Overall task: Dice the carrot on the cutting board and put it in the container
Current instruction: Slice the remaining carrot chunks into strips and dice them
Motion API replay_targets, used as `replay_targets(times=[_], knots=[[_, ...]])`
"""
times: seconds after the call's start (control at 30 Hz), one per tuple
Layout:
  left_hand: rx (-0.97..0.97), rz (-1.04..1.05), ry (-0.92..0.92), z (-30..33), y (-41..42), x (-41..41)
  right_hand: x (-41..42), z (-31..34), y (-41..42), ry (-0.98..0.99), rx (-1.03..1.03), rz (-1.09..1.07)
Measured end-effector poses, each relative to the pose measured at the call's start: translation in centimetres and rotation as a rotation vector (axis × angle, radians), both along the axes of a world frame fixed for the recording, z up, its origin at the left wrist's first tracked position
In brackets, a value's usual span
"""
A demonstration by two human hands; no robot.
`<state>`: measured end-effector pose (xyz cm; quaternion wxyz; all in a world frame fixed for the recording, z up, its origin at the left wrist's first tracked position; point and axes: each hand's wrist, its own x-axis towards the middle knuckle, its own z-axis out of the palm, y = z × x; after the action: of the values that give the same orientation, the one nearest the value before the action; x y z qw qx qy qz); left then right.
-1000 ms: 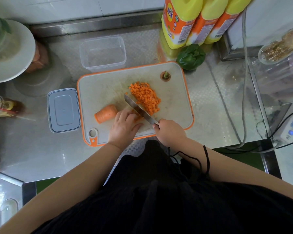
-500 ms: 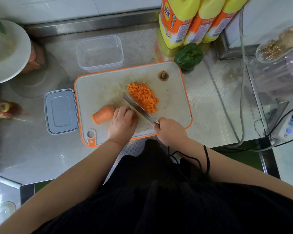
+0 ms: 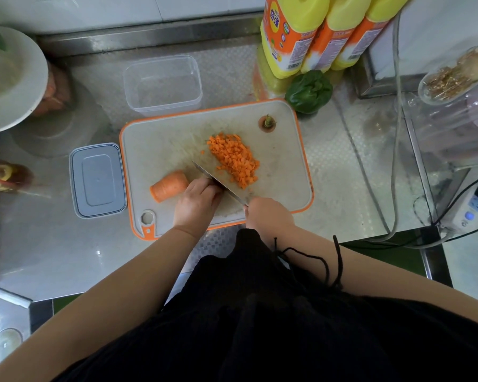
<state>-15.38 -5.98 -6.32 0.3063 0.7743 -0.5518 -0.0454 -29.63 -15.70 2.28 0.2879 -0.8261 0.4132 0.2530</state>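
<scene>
Head view: board (image 3: 160,150) on the worktop (image 3: 66,244); dice pile (image 3: 233,158) mid-board, carrot stub (image 3: 168,186) left of it, empty container (image 3: 162,85) behind.
Left hand (image 3: 198,201): fingers curled over pieces hidden at the knife (image 3: 218,183).
Right hand (image 3: 269,213): fingers wrapped round the handle.
Risk: blade sits against the left knuckles; a slip could nick them, or scatter dice off the board.
Change: the left hand has crept left along the board, and the blade has followed.

Soft daylight, steel counter (image 3: 66,244) glare, wide-angle edge distortion.
</scene>
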Motion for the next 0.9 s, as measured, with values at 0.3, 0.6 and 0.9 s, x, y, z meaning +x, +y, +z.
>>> replay_targets(times=[0.3,0.6,0.9], knots=[[-0.002,-0.006,-0.017,1.1,0.3,-0.2,-0.4,0.2,-2.1,-0.133,0.079,-0.156],[0.061,-0.032,-0.008,0.7,0.5,0.3,0.3,0.4,0.1,-0.024,-0.027,0.019],[0.050,-0.063,0.009,0.3,0.4,0.6,1.5,-0.6,-0.4,-0.031,0.044,-0.064]])
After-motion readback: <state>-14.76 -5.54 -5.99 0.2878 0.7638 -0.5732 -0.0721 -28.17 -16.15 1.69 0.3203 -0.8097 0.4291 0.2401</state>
